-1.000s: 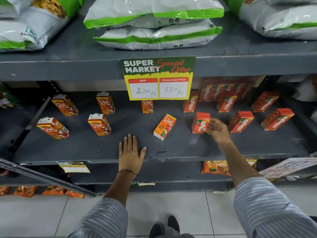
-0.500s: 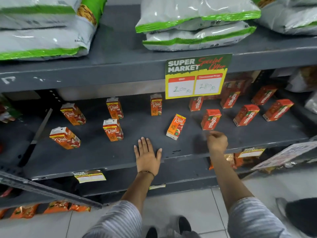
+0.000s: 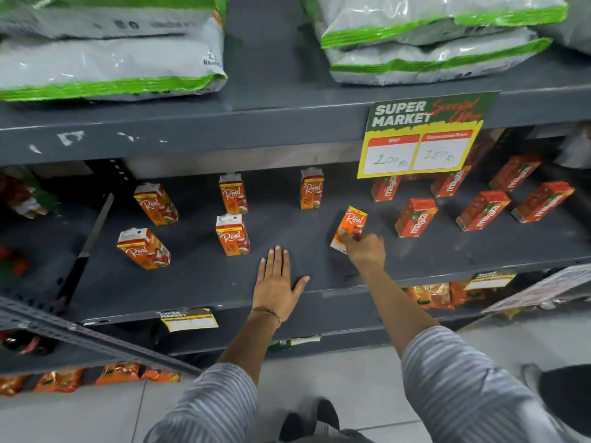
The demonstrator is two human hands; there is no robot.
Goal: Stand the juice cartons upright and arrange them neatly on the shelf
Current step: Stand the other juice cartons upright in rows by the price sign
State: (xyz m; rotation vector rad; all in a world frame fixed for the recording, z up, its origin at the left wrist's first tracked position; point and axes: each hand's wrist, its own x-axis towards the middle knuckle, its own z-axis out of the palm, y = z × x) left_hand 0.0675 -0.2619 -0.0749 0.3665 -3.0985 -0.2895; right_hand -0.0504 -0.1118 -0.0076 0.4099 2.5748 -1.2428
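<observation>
The lying Real carton [image 3: 349, 228] is touched at its near end by the right hand [image 3: 364, 252]; whether it is pinched cannot be told through blur. Left of this carton, the left hand [image 3: 276, 284] is laid flat, fingers spread, on the shelf [image 3: 192, 282].

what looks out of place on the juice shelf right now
One orange Real carton lies flat and slanted on the middle shelf, between the upright Real cartons and the red Maaza cartons. The right hand is at its lower end.
</observation>
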